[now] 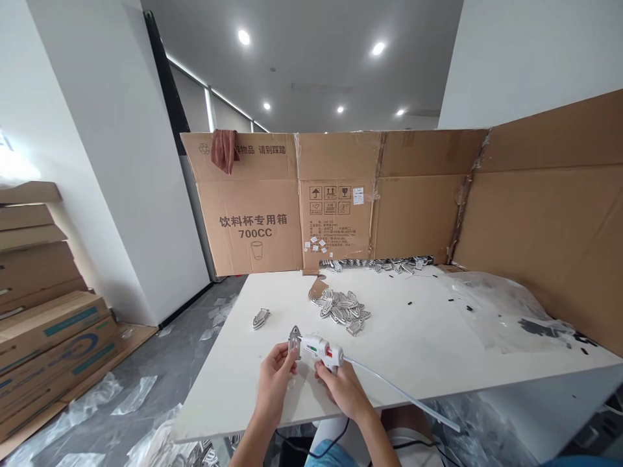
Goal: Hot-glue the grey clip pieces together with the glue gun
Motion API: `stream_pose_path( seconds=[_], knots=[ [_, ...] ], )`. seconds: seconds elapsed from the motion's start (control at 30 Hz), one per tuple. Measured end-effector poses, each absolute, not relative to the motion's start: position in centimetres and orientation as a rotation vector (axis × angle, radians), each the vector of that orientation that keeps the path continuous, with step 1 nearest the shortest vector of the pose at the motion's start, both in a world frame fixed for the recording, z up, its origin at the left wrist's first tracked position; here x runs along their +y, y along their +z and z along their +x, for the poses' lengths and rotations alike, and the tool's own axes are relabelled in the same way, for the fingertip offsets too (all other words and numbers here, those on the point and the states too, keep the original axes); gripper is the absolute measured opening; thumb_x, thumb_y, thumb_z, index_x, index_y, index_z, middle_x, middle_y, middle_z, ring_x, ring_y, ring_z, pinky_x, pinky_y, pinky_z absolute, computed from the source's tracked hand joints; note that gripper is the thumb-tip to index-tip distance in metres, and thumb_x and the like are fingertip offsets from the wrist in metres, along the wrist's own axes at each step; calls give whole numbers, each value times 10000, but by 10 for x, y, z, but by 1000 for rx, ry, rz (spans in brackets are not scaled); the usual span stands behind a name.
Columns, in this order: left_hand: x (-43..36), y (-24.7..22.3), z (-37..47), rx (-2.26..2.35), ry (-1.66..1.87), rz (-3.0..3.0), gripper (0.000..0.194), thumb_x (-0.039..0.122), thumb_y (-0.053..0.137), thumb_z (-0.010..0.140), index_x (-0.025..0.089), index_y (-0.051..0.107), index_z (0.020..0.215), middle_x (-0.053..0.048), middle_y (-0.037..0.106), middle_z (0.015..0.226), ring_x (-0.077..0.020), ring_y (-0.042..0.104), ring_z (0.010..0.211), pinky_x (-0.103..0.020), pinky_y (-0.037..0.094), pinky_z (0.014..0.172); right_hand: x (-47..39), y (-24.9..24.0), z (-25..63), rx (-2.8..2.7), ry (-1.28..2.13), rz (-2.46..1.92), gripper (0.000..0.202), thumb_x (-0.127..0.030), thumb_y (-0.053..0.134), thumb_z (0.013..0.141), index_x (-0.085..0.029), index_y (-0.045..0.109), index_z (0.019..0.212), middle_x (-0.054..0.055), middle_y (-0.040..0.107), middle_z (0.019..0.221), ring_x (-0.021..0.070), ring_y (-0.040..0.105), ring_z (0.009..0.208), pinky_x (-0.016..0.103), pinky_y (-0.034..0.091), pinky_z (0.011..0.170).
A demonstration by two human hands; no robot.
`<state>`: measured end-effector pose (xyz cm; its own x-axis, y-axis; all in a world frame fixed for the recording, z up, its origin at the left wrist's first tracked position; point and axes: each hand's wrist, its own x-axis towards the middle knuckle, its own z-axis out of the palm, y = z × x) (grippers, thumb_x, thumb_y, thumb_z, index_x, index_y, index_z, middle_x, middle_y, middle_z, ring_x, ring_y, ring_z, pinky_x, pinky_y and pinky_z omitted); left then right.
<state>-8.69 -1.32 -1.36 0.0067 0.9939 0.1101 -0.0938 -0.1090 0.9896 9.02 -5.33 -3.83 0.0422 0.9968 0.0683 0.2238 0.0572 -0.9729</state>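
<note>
Metal part (294, 344), lower center: our left hand (274, 376) pinches it, right hand (344, 389) grips a glue gun (317, 348); we cannot tell if the pile (342, 310) is done.

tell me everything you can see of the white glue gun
The glue gun looks like white plastic, with red and green details and a long whitish rod trailing from its rear. The grip of the right hand holds it above the table, nozzle pointing at the metal-looking piece; contact is unclear.

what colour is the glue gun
The glue gun is mostly white; the head view shows it.
</note>
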Motion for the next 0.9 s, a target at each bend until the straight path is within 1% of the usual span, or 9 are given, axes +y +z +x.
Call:
stream_pose_path(
  seconds=[0.13, 0.27, 0.33, 0.37, 0.47, 0.57, 0.67, 0.77, 0.9],
  knots=[
    [-15, -12, -86, 1086, 1321, 1227, 586, 696, 877, 729, 160, 809, 958, -60, 701, 834, -180, 567, 717, -269, 463, 656, -53, -38, 90, -1337, 1004, -1352, 402, -596, 588, 980, -214, 684, 899, 21, 618, 659, 230, 595, 705, 305, 437, 670],
    [-16, -10, -86, 1087, 1327, 1228, 584, 699, 874, 731, 161, 805, 949, -61, 699, 831, -176, 565, 708, -270, 469, 652, -52, -37, 90, -1319, 980, -1278, 314, -517, 637, 971, -214, 720, 973, 64, 724, 827, 254, 644, 792, 330, 469, 760],
    [-16, -11, -86, 1088, 1334, 1231, 585, 704, 876, 725, 164, 804, 939, -58, 692, 817, -175, 566, 699, -272, 474, 650, -51, -38, 90, -1302, 976, -1267, 280, -488, 649, 967, -218, 723, 963, 68, 731, 854, 262, 650, 816, 338, 473, 782],
    [-16, -11, -86, 1089, 1335, 1230, 586, 705, 878, 723, 164, 803, 936, -55, 686, 808, -174, 566, 694, -274, 475, 648, -50, -38, 89, -1290, 985, -1269, 276, -487, 651, 966, -220, 714, 931, 62, 715, 819, 258, 642, 794, 337, 470, 764],
    [-16, -11, -86, 1089, 1332, 1227, 587, 703, 881, 721, 163, 800, 936, -50, 674, 797, -172, 561, 688, -275, 476, 648, -47, -43, 89, -1252, 1040, -1271, 315, -526, 665, 957, -229, 670, 853, 28, 635, 696, 219, 576, 651, 319, 433, 644],
    [-16, -9, -86, 1104, 1322, 1234, 597, 710, 879, 722, 162, 800, 943, -50, 673, 795, -175, 564, 694, -276, 475, 652, -45, -47, 89, -1235, 1069, -1235, 343, -562, 686, 940, -223, 661, 899, 21, 641, 723, 173, 509, 562, 300, 378, 555],
    [-16, -10, -86, 1116, 1320, 1245, 628, 739, 869, 716, 161, 800, 952, -59, 690, 809, -183, 576, 703, -282, 480, 658, -43, -48, 89, -1213, 1142, -1194, 387, -600, 679, 938, -216, 633, 938, 10, 637, 750, 122, 410, 480, 289, 292, 478],
    [-15, -14, -86, 1137, 1349, 1284, 667, 777, 847, 718, 164, 798, 973, -79, 722, 844, -197, 596, 719, -294, 485, 663, -43, -47, 89, -1161, 1242, -1139, 438, -640, 690, 923, -215, 606, 984, -4, 628, 785, 85, 331, 431, 283, 216, 430],
    [-13, -22, -85, 1252, 1421, 1362, 689, 827, 779, 762, 182, 784, 1002, -82, 742, 847, -233, 631, 763, -319, 491, 704, -41, -47, 88, -1134, 1279, -1104, 487, -664, 733, 890, -217, 588, 1019, -23, 615, 782, 69, 313, 423, 268, 217, 418]
  ],
)
